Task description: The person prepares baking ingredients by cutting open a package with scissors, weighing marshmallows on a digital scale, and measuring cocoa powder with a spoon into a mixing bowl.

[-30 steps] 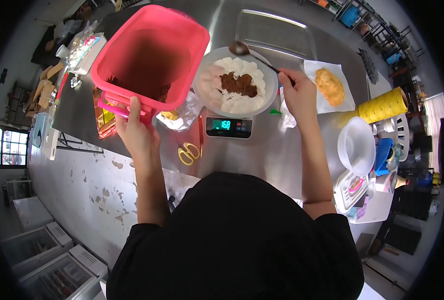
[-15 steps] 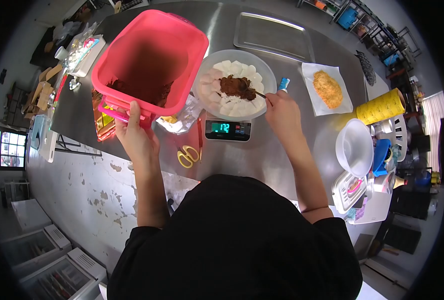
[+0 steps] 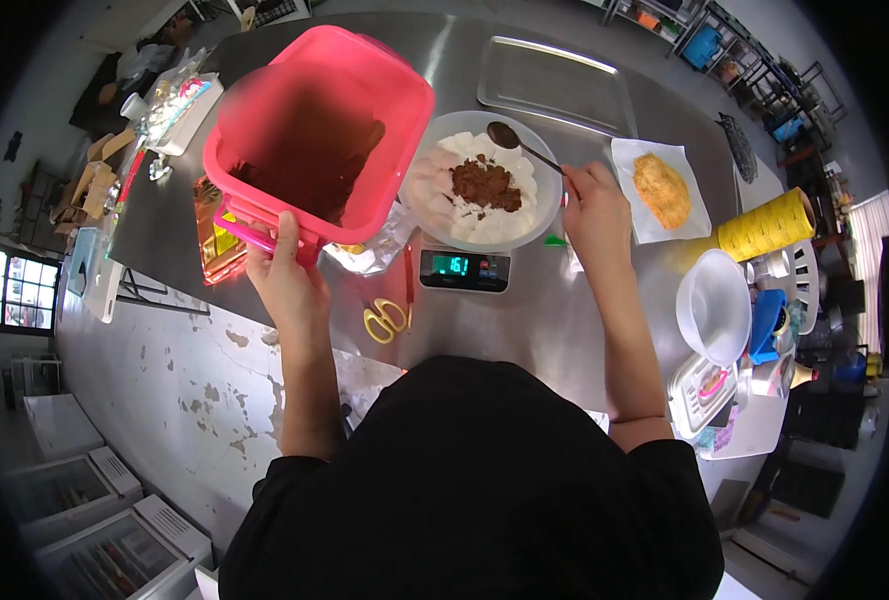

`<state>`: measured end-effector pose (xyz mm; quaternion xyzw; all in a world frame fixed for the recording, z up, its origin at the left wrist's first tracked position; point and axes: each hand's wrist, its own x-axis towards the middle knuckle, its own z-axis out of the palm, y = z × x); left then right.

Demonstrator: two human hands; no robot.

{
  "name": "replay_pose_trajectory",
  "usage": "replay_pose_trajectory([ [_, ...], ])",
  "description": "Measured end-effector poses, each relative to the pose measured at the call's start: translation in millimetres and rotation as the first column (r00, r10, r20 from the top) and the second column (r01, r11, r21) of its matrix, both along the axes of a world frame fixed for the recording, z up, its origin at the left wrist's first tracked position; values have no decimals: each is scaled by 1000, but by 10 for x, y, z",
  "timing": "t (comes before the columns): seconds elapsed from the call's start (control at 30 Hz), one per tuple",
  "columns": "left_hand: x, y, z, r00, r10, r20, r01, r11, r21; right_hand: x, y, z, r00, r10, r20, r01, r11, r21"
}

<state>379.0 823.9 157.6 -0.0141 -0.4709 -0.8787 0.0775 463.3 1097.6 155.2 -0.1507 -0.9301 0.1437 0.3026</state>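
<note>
My left hand [image 3: 289, 270] grips the near edge and handle of a pink plastic tub [image 3: 404, 110], tilted towards me, with brown powder [image 3: 314, 165] inside. My right hand [image 3: 596, 205] is closed around the handle of a dark spoon [image 3: 504, 134]. The spoon's head hangs over the far part of a translucent bowl [image 3: 536, 130]. In that bowl, a heap of brown powder [image 3: 484, 184] lies on white chunky pieces [image 3: 441, 215]. Beneath the bowl is a digital scale [image 3: 464, 270] with lit digits.
Yellow-handled scissors [image 3: 385, 320] lie left of the scale, near crumpled foil [image 3: 369, 250]. A metal tray [image 3: 554, 80] is at the back. Rightwards are a golden-brown flat item [image 3: 661, 190] on white paper, a yellow roll [image 3: 764, 225] and a white bowl [image 3: 712, 308].
The spoon has lifted from the powder heap to over the bowl's far side. My right hand has moved right. The scale's digits have changed; the tub appears slightly farther right.
</note>
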Motion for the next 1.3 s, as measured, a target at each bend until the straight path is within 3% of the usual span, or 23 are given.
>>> replay_pose_trajectory([
  [0.1,-25,-51,-86,999,-23,-48,21,998,-51,-62,-1,17,995,30,-100,-33,999,-26],
  [0.17,-17,-73,-98,998,-21,-62,18,999,-50,-65,-83,163,998,-6,-64,-13,960,-279],
  [0.2,0,-64,-99,997,-39,-68,35,998,-48,-94,-123,211,998,5,-68,-24,960,-280],
  [0.3,55,-26,-63,999,-21,-45,19,999,-46,-210,-339,274,950,216,-227,-304,810,-501],
  [0.37,82,-17,-68,999,-28,-41,26,999,-41,-330,-526,322,921,360,-151,-391,846,-362],
  [0.53,140,11,-50,998,-43,-53,41,998,-49,-772,-938,163,898,438,47,-431,895,-117],
  [0.77,176,55,-7,999,-14,-36,12,999,-32,-841,-1218,314,824,555,114,-502,808,-309],
  [0.93,159,68,-14,1000,1,-12,-1,1000,28,-782,-1125,367,820,573,8,-490,709,-507],
  [1.03,143,57,-45,1000,1,-22,-1,1000,14,-756,-954,369,840,542,-20,-502,764,-405],
  [1.3,164,119,20,1000,4,-12,-4,1000,-1,-706,-676,317,886,463,-37,-445,826,-347],
])
